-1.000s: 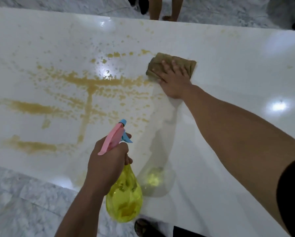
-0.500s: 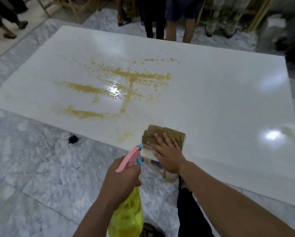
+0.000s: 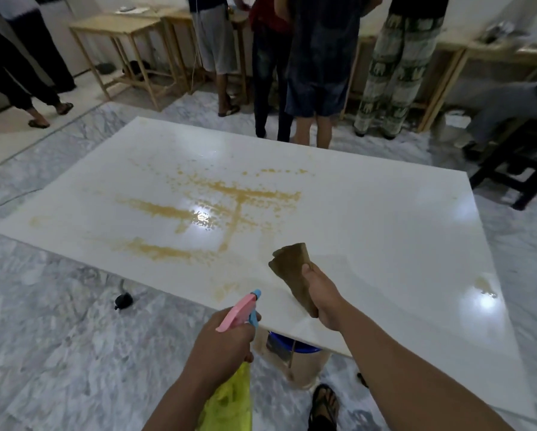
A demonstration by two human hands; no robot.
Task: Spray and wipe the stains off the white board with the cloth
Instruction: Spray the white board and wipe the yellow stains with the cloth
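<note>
A big glossy white board [image 3: 385, 231] lies flat above the marble floor. Brown-yellow stains [image 3: 217, 209] run in streaks across its left half, with a small patch [image 3: 483, 283] near the right edge. My right hand [image 3: 323, 293] grips a folded brown cloth [image 3: 292, 269], lifted off the board above its near edge. My left hand [image 3: 220, 343] holds a spray bottle [image 3: 233, 396] with a yellow body and a pink and blue trigger head, its nozzle pointing at the board from just off the near edge.
A bucket [image 3: 295, 359] stands under the board's near edge by my sandalled foot [image 3: 323, 405]. A small black object [image 3: 123, 300] lies on the floor at left. Several people [image 3: 317, 63] stand beyond the far edge, by wooden tables [image 3: 130, 48]. A dark stool [image 3: 522, 163] sits at right.
My right hand pulled the cloth from the board's middle back to the near edge, then lifted it off the surface. The view drew back and rose, showing the whole board.
</note>
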